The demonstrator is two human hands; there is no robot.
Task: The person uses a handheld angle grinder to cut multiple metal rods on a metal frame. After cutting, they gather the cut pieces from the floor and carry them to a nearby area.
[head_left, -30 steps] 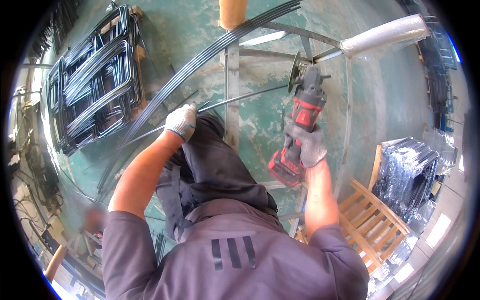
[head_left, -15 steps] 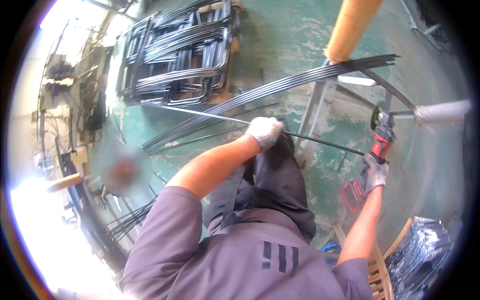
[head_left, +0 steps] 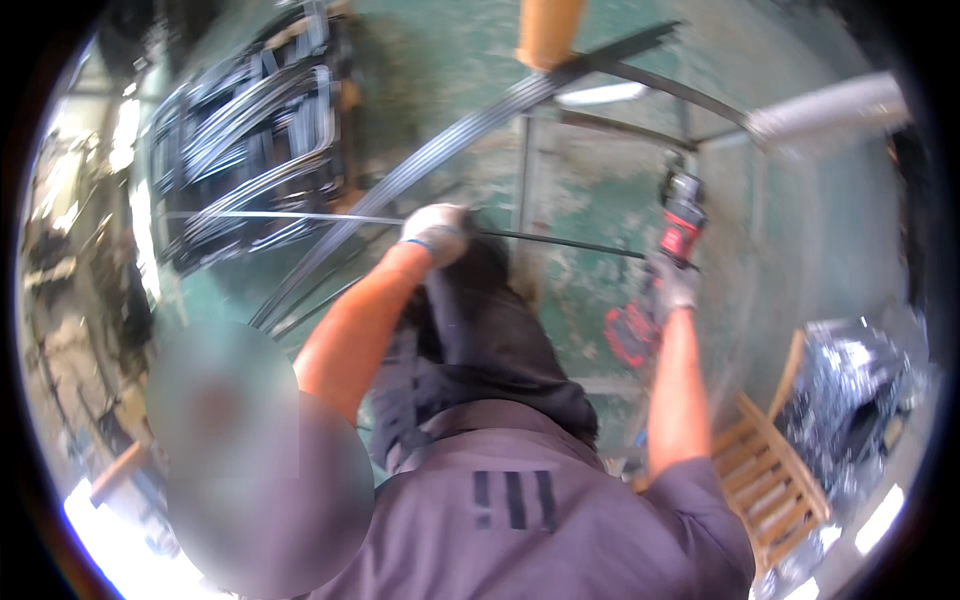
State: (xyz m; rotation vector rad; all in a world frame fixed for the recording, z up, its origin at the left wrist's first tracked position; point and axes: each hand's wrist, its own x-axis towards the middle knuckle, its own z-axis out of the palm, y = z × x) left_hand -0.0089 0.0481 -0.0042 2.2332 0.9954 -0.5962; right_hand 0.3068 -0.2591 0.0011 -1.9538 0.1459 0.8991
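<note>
Inside both closed hands (head_left: 437, 233) (head_left: 674, 283): rod (head_left: 580, 244) left, grinder (head_left: 681, 232) right.

Cannot read any words or numbers. Too blurred to read pale marks (head_left: 676, 240) on red-and-black cordless angle grinder (head_left: 684, 222); on mauve-grey cloth shirt (head_left: 610, 525), three dark stripes (head_left: 515, 500).

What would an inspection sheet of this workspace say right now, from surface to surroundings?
Surface: worn green floor.
Job's things: thin metal rod; red angle grinder; long rods across a metal stand.
Clutter: stacked bent metal frames, left; slatted wooden pallet, right.
Hands: gloved left hand grips the rod; gloved right hand holds the grinder.
Cables: nothing seen at the grinder; left edge too blurred.
Surroundings: wrapped roll, upper right; plastic-wrapped bundle, right.
</note>
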